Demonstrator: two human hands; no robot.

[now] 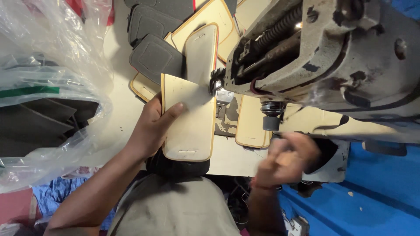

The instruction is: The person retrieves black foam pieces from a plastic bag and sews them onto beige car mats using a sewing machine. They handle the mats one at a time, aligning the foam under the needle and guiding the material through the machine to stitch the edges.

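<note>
My left hand (pixel 153 126) grips a tan tongue-shaped padded piece (pixel 189 118) by its left edge, thumb laid across its face. The piece's far end lies under the needle area (pixel 216 83) of an old grey sewing machine (pixel 332 57). My right hand (pixel 286 159) is blurred, below the machine's head near the table's front edge, fingers curled; whether it holds anything is unclear. Another tan piece (pixel 202 50) lies just beyond the held one.
Several tan pieces (pixel 251 124) and dark grey padded pieces (pixel 155 57) lie on the cream table (pixel 120 118). A clear plastic bag (pixel 43 87) with dark pieces sits at the left. Blue sheeting (pixel 363 201) lies at the lower right.
</note>
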